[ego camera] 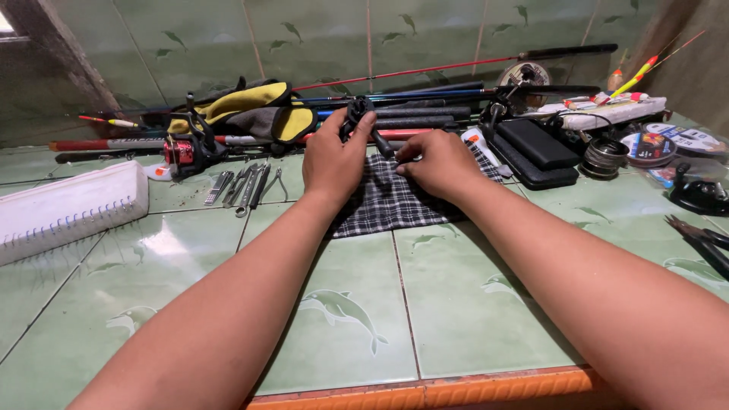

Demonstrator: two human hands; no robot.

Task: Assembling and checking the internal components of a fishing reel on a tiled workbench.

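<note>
Black fishing reel (pixel 359 114) above checked cloth (pixel 395 199)

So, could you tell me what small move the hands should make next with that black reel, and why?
Probably lower the black fishing reel onto the black-and-white checked cloth. The left hand grips it above the cloth while the right hand pinches its black handle, so both are occupied; resting it would likely steady the handle work.

- Both forearms, bare, extend forward from the near edge of the counter and converge toward its middle.
- Left hand (pixel 334 158): raised off the surface, fingers curled and closed in a grasp, thumb side toward the right hand.
- Right hand (pixel 438 163): lower, knuckles up, fingertips pinched together, just beside the left hand.
</note>
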